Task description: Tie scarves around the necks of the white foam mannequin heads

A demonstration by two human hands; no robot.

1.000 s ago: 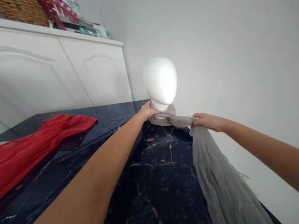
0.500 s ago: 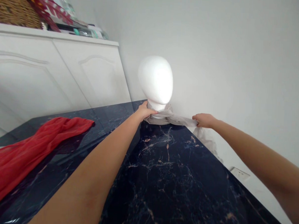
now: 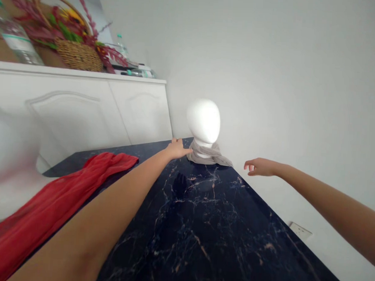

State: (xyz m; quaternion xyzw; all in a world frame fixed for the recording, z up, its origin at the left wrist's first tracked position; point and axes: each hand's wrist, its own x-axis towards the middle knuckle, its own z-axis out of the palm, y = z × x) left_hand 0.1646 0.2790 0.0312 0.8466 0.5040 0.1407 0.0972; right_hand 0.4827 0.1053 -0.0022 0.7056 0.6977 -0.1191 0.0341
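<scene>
The right hand [image 3: 261, 167] has let go of the grey scarf [image 3: 202, 159]: half a second ago it held one end stretched out to the right, and now it is in the air beyond the table's right edge, empty, with fingers loosely bent and well apart from the cloth. The scarf is wrapped around the neck of the white mannequin head [image 3: 203, 120] at the far end of the dark marbled table [image 3: 202, 232], its right-hand part reaching only to the table's edge instead of running taut to the hand. The left hand [image 3: 177, 148], which earlier grasped the scarf at the left of the neck, is now released, fingers spread to the left and thumb pointing at the cloth; whether the thumb tip touches it I cannot tell. The red scarf [image 3: 67, 193] lies along the left side of the table as before. The view has shifted, so a blurred white object [image 3: 9, 161] now shows at the near left, and more of the wicker basket [image 3: 79, 55] and a plastic bottle [image 3: 20, 42] appears on the white cabinet [image 3: 142, 109] at the far left
</scene>
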